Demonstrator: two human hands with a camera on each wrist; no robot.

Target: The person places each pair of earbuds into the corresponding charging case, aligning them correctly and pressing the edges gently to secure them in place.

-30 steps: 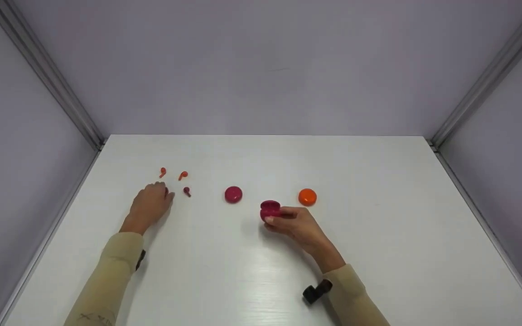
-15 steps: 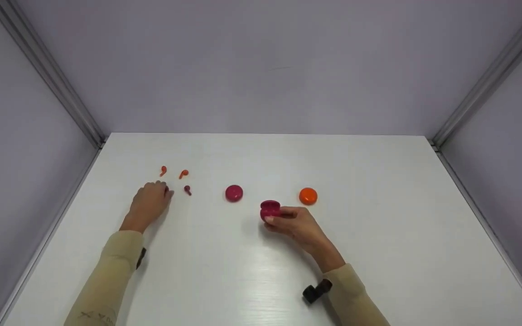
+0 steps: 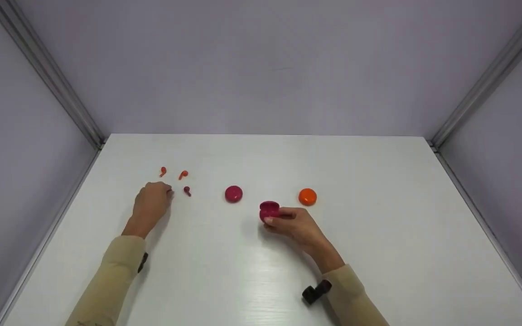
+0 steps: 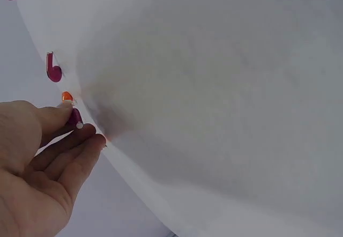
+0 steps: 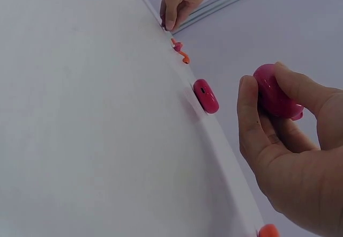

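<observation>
My left hand [image 3: 166, 193] pinches a small magenta earbud [image 4: 75, 119] between thumb and fingers, low over the table's left side. A second magenta earbud [image 3: 187, 191] lies just right of it, and two orange earbuds [image 3: 183, 174] lie a little farther back. My right hand [image 3: 273, 218] grips an open magenta earbud case [image 3: 269, 210] near the table's middle; in the right wrist view thumb and fingers curl round the case [image 5: 272, 93]. A closed magenta case [image 3: 234, 194] lies between my hands.
An orange round case [image 3: 307, 197] sits just right of my right hand. The white table [image 3: 379, 253] is walled by grey panels at the back and both sides. A dark wrist strap [image 3: 315, 291] shows on my right sleeve.
My left hand has lifted slightly off the table with its fingertips closed on the magenta earbud. The right hand and its case have barely moved.
</observation>
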